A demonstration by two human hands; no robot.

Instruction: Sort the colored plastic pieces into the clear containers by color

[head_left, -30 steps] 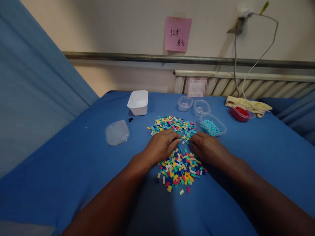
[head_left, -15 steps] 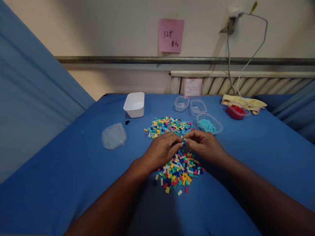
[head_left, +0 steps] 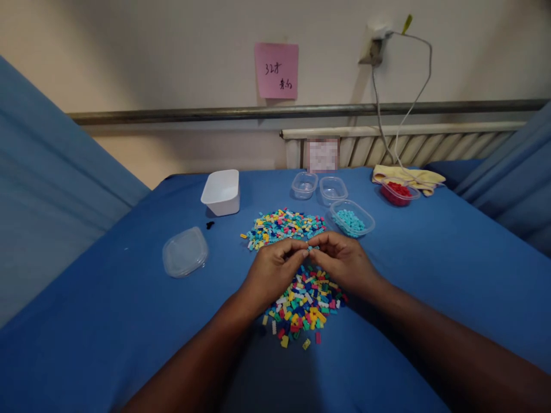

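A heap of small bricks in many colours (head_left: 297, 304) lies on the blue cloth (head_left: 107, 321), with a second spread of them (head_left: 282, 223) just behind. My left hand (head_left: 273, 269) and my right hand (head_left: 342, 261) hover above the heap, fingertips pinched together and meeting on a tiny light blue piece (head_left: 309, 249). Whether each hand holds its own piece is too small to tell. A clear tub of light blue bricks (head_left: 350, 219) stands just beyond my right hand.
A white tub (head_left: 220, 192) and a clear lid (head_left: 185, 251) sit to the left. Two clear tubs (head_left: 305, 184) (head_left: 333, 189) stand at the back, a tub of red bricks (head_left: 398, 192) on a yellow cloth at the right. A cable hangs from the wall.
Both hands rose from the heap and brought their fingertips together on a small piece. The view shifted to the right and down a little.
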